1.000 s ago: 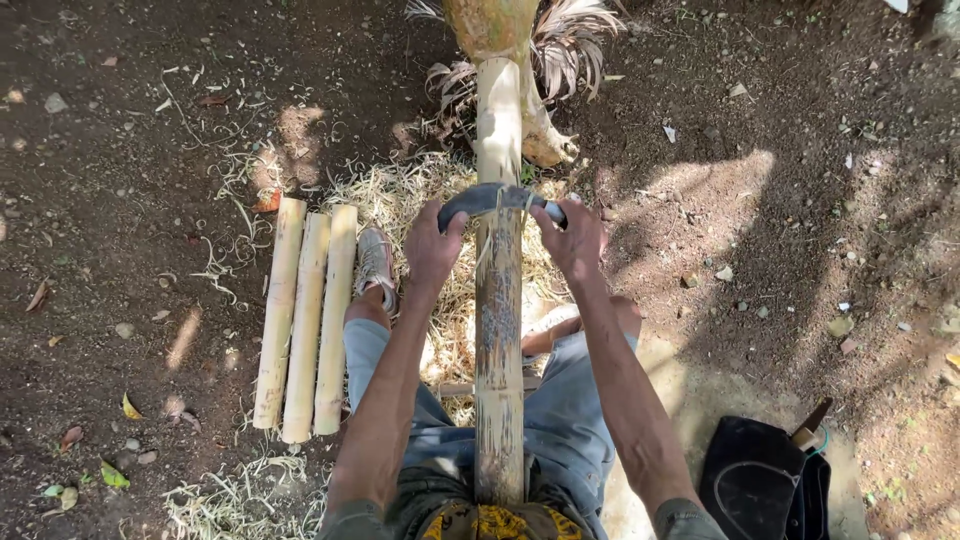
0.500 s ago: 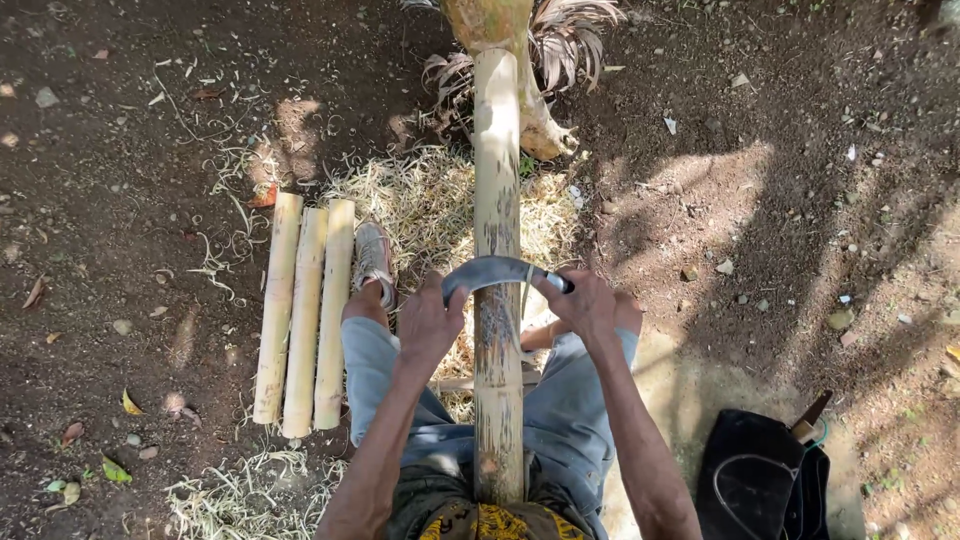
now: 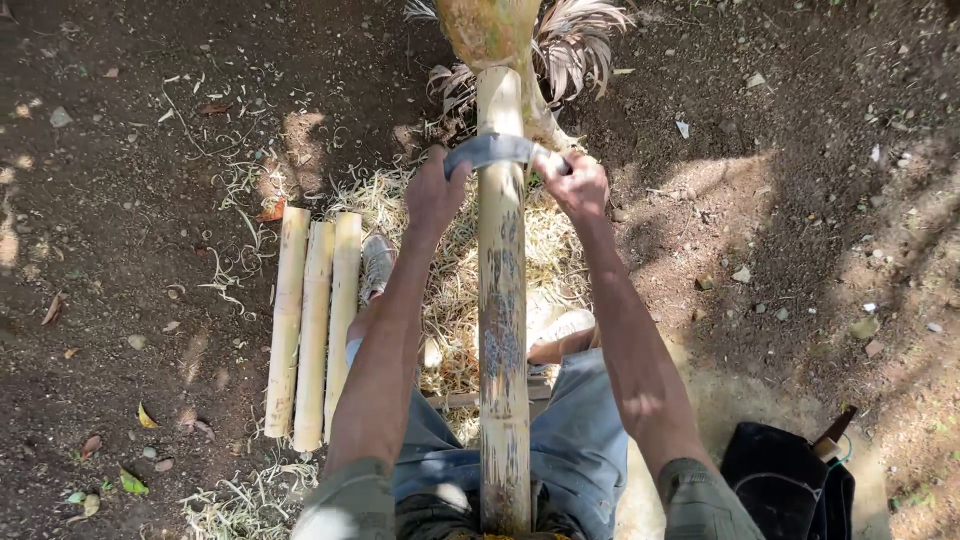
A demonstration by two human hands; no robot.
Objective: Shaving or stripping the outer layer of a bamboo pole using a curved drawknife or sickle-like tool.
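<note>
Bare dark soil (image 3: 150,120) fills the view, patched with sun and shade and littered with pale shavings (image 3: 450,290), thickest under the person's legs. Down the middle runs a long bamboo pole (image 3: 503,330), its axis going straight away from the body — near end at the lap, far end meeting a greenish stump (image 3: 490,30) ringed with dry fronds. Its skin is mottled and streaked along the near part, cleaner and paler toward the far part. To the left, three peeled poles (image 3: 315,330) lie side by side, touching, parallel to the main one. At the lower right sits a black bag (image 3: 780,480) with a wooden handle poking out. A curved blade (image 3: 495,150) lies crosswise over the pole, at right angles to its length, well out toward the far end. The left hand (image 3: 432,195) is clenched on the blade's left end, the right hand (image 3: 575,185) clenched on its right end — each grip closed tight, arms stretched almost fully, both about equally far out. The pole lies between the two hands, directly under the blade, with its uncleaned length reaching back from the blade toward the body.
</note>
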